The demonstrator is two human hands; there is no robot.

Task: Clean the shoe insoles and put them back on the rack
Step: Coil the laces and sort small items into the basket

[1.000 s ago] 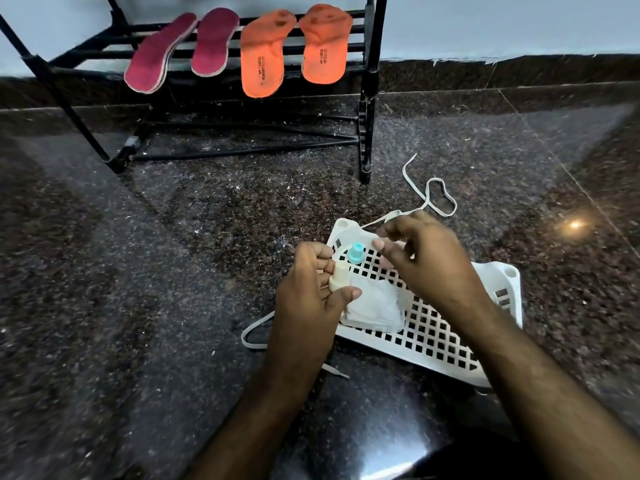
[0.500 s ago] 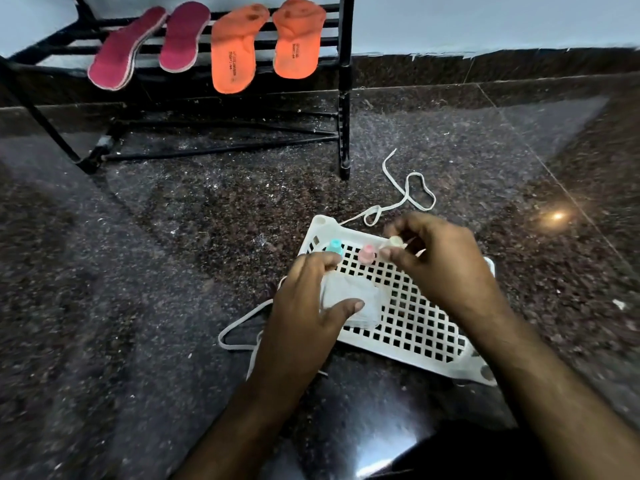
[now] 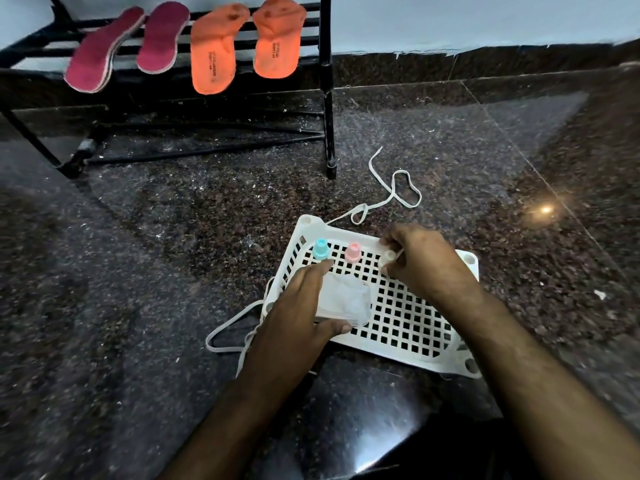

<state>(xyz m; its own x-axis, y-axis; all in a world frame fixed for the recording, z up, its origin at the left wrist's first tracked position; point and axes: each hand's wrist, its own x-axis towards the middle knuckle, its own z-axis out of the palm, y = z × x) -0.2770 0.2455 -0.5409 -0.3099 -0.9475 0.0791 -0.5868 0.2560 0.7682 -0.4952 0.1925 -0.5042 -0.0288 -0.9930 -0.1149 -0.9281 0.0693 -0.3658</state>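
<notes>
Four insoles on the black rack point(image 3: 323, 98) at top left, hanging over its upper bars: two maroon insoles point(image 3: 104, 51), then two orange insoles point(image 3: 214, 53) to their right, all well apart from both hands. On the dark granite floor point(image 3: 156, 271) nearer the camera, a white perforated tray point(image 3: 408, 327). Inside it, a folded white cloth point(image 3: 346, 299), a blue cap point(image 3: 320, 249) and a pink cap point(image 3: 353, 252) upright near the far wall. Left hand point(image 3: 298, 313) over the cloth, fingers fairly straight, thumb at the cloth's near edge. Right hand point(image 3: 422, 261) with curled fingers pinching a small pale bottle point(image 3: 388, 259) at the tray's far side. White shoelaces point(image 3: 398, 188) beside the tray on the floor.
</notes>
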